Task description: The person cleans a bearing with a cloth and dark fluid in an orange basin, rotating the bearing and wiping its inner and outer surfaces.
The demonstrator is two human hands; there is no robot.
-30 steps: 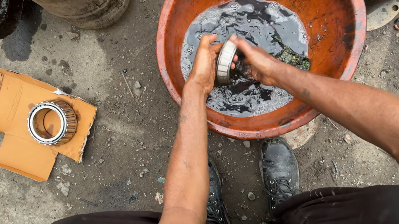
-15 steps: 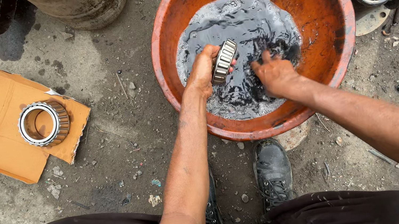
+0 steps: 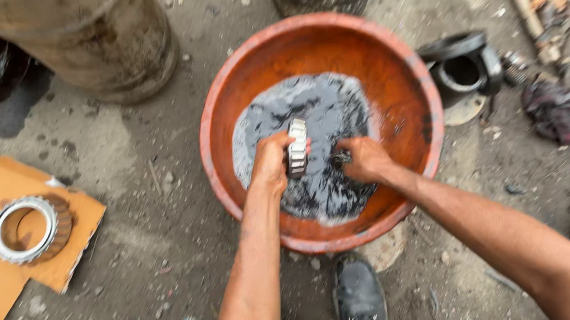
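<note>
Both arms stretch fwd & down, forearms bare. Left hand (image 3: 272, 164) is curled shut, fingers wrapped tight, wrist straight. Right hand (image 3: 366, 159) sits lower, knuckles up, fingers bent under, just beside the left w/ a small gap.

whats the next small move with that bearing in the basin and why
Probably bring the right hand back onto the bearing to rub it. The left hand holds it on edge above the dark liquid in the orange basin, while the right hand sits in the liquid, apart from it.
</note>
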